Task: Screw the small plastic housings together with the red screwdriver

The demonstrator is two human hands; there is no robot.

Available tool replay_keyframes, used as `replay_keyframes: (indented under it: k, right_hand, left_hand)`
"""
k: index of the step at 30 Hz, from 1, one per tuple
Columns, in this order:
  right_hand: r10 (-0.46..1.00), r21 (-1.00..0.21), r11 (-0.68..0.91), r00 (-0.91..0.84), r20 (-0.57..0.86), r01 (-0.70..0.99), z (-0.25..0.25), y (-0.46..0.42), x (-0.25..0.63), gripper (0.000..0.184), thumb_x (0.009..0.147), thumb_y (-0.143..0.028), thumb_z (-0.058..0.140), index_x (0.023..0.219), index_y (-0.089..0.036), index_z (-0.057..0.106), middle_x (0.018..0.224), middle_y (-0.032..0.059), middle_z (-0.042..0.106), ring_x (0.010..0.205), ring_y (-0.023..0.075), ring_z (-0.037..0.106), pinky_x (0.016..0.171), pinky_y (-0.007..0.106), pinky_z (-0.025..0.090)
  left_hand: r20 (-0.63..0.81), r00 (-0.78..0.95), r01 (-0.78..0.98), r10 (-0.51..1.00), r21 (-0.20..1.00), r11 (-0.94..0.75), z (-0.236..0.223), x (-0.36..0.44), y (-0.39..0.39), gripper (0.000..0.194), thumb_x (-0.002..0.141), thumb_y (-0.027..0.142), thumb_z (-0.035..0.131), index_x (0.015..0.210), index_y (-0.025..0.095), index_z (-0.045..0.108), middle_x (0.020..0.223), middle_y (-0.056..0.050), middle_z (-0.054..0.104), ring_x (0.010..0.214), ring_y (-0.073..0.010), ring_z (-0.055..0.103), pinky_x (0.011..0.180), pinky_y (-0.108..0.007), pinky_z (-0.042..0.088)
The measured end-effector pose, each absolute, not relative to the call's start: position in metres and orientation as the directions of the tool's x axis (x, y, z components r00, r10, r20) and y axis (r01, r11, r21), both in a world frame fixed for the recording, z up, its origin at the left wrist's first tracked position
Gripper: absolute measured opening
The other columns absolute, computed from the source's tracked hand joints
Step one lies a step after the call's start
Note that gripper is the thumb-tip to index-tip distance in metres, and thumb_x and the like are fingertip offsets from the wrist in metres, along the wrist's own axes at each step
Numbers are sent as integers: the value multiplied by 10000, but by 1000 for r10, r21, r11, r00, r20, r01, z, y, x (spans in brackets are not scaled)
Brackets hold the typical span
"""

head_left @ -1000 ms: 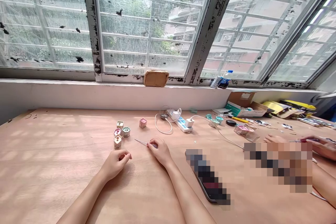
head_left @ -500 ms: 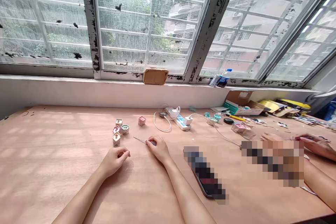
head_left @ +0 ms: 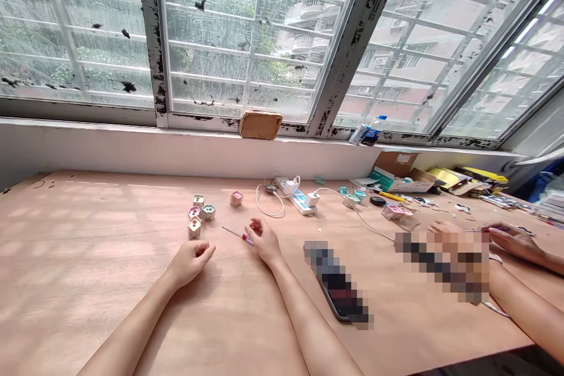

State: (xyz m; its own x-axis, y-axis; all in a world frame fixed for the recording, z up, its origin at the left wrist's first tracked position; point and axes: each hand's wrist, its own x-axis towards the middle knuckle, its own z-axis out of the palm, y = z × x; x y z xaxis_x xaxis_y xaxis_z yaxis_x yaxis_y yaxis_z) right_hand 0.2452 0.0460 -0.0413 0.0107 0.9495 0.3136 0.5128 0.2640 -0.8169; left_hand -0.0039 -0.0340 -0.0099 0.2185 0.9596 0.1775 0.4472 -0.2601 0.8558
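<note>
My left hand (head_left: 192,262) rests on the table with its fingers curled in, and nothing shows in it. Just beyond it stand several small house-shaped blocks: a cream one (head_left: 194,228), a green-topped one (head_left: 208,212), a dark pink one (head_left: 194,212) and another cream one (head_left: 198,200). A screwdriver (head_left: 237,234) with a thin metal shaft and red handle lies on the table, its tip to the left. My right hand (head_left: 264,242) is over the handle's end, thumb and forefinger apart; part of the handle is hidden. Farther back is a pink-topped block (head_left: 237,198).
A phone (head_left: 337,285), partly blurred out, lies right of my right arm. Behind are a power strip (head_left: 297,198) and white cables. At the right, a co-worker's hands (head_left: 506,236) hold a thin tool. Pink boxes (head_left: 396,212) and an open carton (head_left: 403,179) stand beyond.
My right hand's fingers have lifted off the screwdriver handle and spread, so its red part now shows. My left hand stays curled in place. The view has shifted slightly.
</note>
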Motion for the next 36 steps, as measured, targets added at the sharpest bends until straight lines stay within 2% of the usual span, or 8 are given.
replay_keyframes:
  k: [2, 12, 18, 26, 31, 36]
  right_hand:
    - [955, -824, 241, 25, 295, 513, -43, 52, 244, 424, 837, -438, 653, 1188, -202, 628, 1055, 97, 736, 1032, 251, 705, 918, 392, 542]
    - [966, -816, 189, 47, 256, 546, -42, 89, 223, 641, 750, -496, 755, 1295, -219, 564, 1207, 105, 679, 1134, 252, 652, 986, 394, 492]
    - [971, -839, 165, 66, 231, 519, -46, 119, 213, 723, 676, -490, 819, 1284, -199, 559, 1238, 128, 670, 1157, 276, 637, 1003, 415, 471]
    - [972, -894, 182, 64, 227, 410, -49, 157, 208, 519, 664, -380, 838, 1115, -210, 646, 1110, 86, 722, 1012, 229, 679, 906, 362, 513]
    - [976, -928, 167, 80, 204, 332, -47, 171, 206, 411, 613, -384, 842, 947, -207, 683, 988, 46, 741, 960, 223, 682, 903, 371, 514]
    - [972, -960, 189, 98, 213, 208, -42, 163, 214, 390, 631, -383, 808, 949, -185, 697, 976, 53, 743, 931, 217, 675, 876, 359, 520]
  left_hand:
    - [188, 216, 432, 958, 862, -267, -8, -4, -34, 531, 886, 567, 493, 611, 211, 211, 611, 40, 193, 577, -110, 214, 550, -279, 161]
    - [219, 213, 401, 952, 869, -289, -9, -5, -34, 490, 896, 498, 496, 619, 209, 212, 628, 40, 181, 577, -104, 207, 556, -280, 154]
    - [232, 210, 408, 950, 862, -301, -8, -5, -34, 497, 887, 498, 506, 605, 206, 218, 613, 43, 185, 569, -99, 213, 552, -278, 153]
    - [213, 204, 406, 956, 870, -280, -9, -4, -33, 515, 900, 536, 485, 613, 206, 212, 623, 41, 181, 579, -99, 204, 556, -281, 154]
    - [207, 209, 429, 956, 859, -280, -9, -4, -32, 521, 899, 557, 476, 619, 209, 208, 623, 41, 184, 580, -102, 212, 557, -281, 159]
    - [219, 211, 453, 953, 842, -294, -8, -5, -33, 520, 899, 557, 478, 616, 210, 215, 621, 40, 190, 569, -103, 216, 546, -278, 171]
